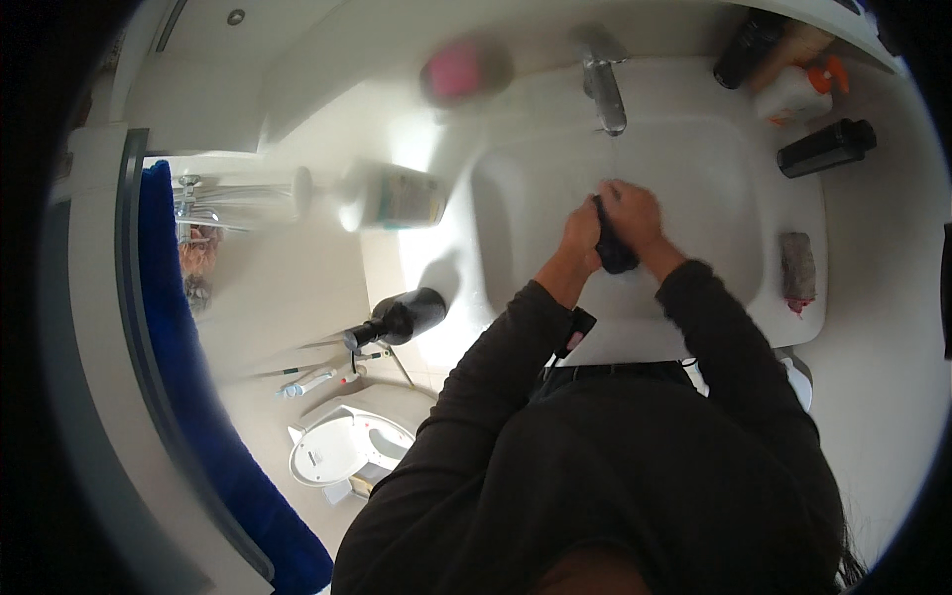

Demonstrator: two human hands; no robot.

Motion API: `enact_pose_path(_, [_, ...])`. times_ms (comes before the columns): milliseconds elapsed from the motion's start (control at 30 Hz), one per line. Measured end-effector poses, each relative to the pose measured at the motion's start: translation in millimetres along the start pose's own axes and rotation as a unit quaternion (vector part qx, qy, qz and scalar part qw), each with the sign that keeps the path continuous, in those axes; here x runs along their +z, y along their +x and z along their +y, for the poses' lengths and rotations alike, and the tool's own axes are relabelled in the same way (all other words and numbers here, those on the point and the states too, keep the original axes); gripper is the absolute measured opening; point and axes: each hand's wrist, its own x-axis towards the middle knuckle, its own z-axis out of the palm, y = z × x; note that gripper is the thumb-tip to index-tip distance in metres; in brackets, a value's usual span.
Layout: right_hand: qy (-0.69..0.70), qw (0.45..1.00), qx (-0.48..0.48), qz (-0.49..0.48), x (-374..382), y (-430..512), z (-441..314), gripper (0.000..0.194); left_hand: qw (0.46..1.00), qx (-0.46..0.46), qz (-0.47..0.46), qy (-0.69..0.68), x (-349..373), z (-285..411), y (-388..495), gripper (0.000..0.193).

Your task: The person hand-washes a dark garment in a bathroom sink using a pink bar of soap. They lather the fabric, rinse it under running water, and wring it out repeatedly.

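Observation:
A dark, wet-looking cloth item (616, 249) is bunched between my two hands over the white sink basin (513, 260). My left hand (580, 234) grips its left side, while my right hand (634, 212) presses on its upper right part. Just above my hands is the spout of a chrome faucet (606, 97), with what looks like a thin stream of water below it. The exact kind of cloth item cannot be told, since my fingers cover part of it.
Right of the basin are a white pump bottle with orange top (799, 93), a black bottle (825, 149) and a grey cloth-like bundle (798, 268). To the left stand a white labelled bottle (405, 197) and a dark bottle (409, 316). A blurred pink object (455, 69) lies behind.

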Motion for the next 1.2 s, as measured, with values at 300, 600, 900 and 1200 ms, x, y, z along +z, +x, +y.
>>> enact_pose_path(300, [-0.134, 0.978, 0.128, -0.093, 19.2, -2.2, 47.6, 0.051, 0.793, 0.206, 0.212, 0.533, -84.3, 23.1, 49.8, 0.071])
enact_pose_path(600, [0.086, 0.958, 0.239, -0.130, 40.5, 7.2, 24.0, 0.043, 0.930, 0.139, 0.192, 0.279, -61.6, 9.6, 47.5, 0.060])
enact_pose_path(900, [0.272, 0.958, 0.080, 0.039, -31.8, -22.2, -88.4, 0.034, 0.989, -0.006, -0.089, -0.122, -27.1, 9.2, 23.7, 0.047])
enact_pose_path(1200, [-0.101, 0.983, 0.079, -0.132, -11.8, 15.5, 14.0, 0.027, 0.991, 0.029, 0.019, 0.127, 8.5, 24.2, -14.1, 0.045])
